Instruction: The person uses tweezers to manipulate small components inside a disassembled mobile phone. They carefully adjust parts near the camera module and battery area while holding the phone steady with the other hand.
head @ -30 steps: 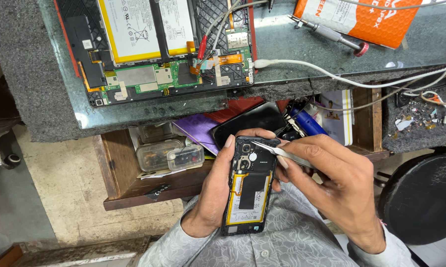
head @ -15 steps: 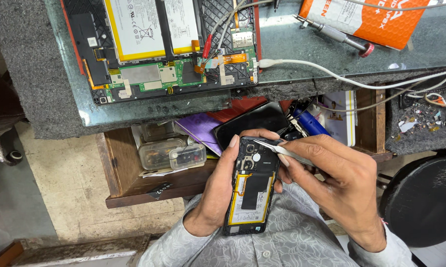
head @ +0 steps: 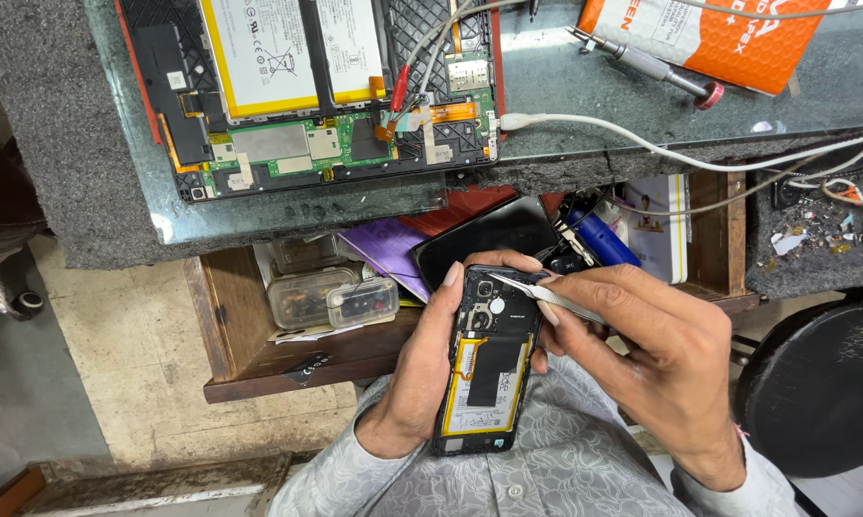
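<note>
Opened phone (head: 486, 369) over the lap, tweezers (head: 546, 300) at its upper end.

Left hand (head: 422, 369) wraps the phone's edge, back cover off, battery showing. Right hand (head: 656, 359) pinches the tweezers, tips touching the phone's top right corner. Beyond: open wooden drawer (head: 259, 349) with small clear plastic boxes (head: 331, 299); farther, a dismantled tablet (head: 307, 91) on the glass-topped bench (head: 565, 91), a screwdriver (head: 647, 65) to its right.

The tablet (head: 307, 91) runs off the frame at twelve o'clock. The left hand (head: 422, 373) hides the phone's (head: 484, 369) nine o'clock edge. The tweezers' (head: 546, 299) rear sits buried in the right hand (head: 656, 359).
</note>
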The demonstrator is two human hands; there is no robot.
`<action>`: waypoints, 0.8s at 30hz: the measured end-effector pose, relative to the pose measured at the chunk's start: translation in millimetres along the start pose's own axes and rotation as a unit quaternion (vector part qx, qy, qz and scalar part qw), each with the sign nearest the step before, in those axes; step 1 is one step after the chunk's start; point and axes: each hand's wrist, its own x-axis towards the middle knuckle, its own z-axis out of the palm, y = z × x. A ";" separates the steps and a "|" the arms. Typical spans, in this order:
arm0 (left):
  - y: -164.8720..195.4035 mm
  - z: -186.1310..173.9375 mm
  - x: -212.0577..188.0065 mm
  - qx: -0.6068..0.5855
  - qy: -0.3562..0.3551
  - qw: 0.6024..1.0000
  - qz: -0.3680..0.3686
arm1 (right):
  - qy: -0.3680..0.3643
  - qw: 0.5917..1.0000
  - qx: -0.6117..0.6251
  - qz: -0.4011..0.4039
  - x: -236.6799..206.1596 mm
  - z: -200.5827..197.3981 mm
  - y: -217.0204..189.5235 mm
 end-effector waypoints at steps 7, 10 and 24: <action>-1.4 -3.4 0.7 -0.012 0.007 1.000 -0.013 | 0.001 1.000 -0.013 0.006 -1.4 -0.2 -6.0; -1.5 -4.4 0.4 -0.013 0.007 1.000 -0.017 | 0.004 1.000 -0.015 -0.004 -1.4 1.6 -6.4; -4.3 -5.8 -0.9 -0.024 0.005 0.999 -0.046 | 0.033 0.999 0.010 -0.014 -3.3 12.3 -1.1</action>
